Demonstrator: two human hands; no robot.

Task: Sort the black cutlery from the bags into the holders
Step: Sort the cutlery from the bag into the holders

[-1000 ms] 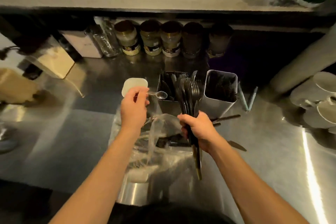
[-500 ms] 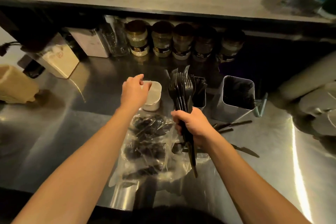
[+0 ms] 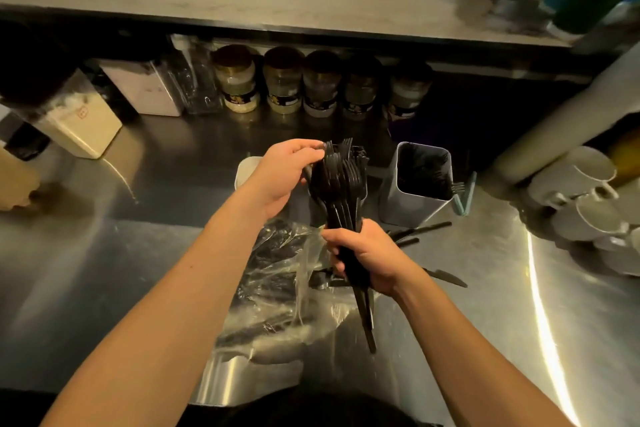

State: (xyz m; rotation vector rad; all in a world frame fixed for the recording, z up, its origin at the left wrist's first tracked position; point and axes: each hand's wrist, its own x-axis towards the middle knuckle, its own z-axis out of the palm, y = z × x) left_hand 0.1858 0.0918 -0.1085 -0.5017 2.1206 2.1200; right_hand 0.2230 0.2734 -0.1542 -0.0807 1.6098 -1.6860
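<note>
The right hand [image 3: 367, 253] is gripping a bundle of black forks [image 3: 341, 180] by the handles, fingers closed tight, above the clear bag [image 3: 277, 274] on the worktop [image 3: 104, 270]. The left hand [image 3: 284, 173] is pinching the fork heads, left of the metal holder [image 3: 415, 184].

Both forearms are bare from wrist to frame edge; no sleeve visible on either. The left hand [image 3: 281, 174] and right hand [image 3: 367, 253] carry no gloves, rings, watch or wristband. Dark garment [image 3: 311, 409] at bottom edge, detail unclear.
</note>
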